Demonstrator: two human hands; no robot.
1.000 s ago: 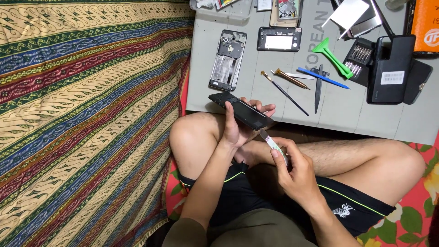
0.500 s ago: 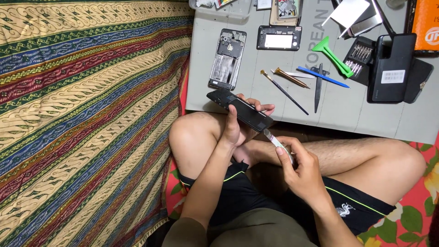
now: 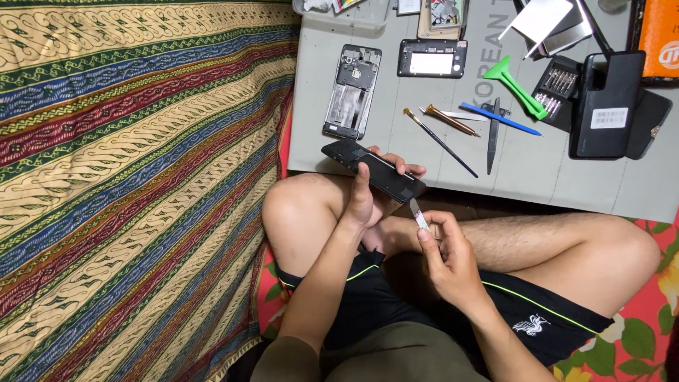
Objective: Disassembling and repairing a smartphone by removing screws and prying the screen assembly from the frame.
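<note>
1. Since half a second ago, right hand (image 3: 445, 258) has lifted its thin metal pry tool (image 3: 419, 214) slightly away from the phone.
2. Left hand (image 3: 368, 194) is clamped around black phone frame (image 3: 373, 170), above the knees.
3. Right fingers are pinched on the tool, at 5 o'clock from the frame.
4. Grey mat (image 3: 523, 170) with an opened phone (image 3: 351, 92) lies at 12 o'clock.

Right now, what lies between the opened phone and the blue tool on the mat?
In the head view: a dark brush and a gold tool lie between the opened phone and blue tool.

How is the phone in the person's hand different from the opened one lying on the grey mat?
The held phone is gripped by the left hand and tilted above the knee; the opened phone lies flat on the grey mat. The held phone shows a dark, closed face; the opened phone shows bare innards. Both are slim rectangles.
</note>
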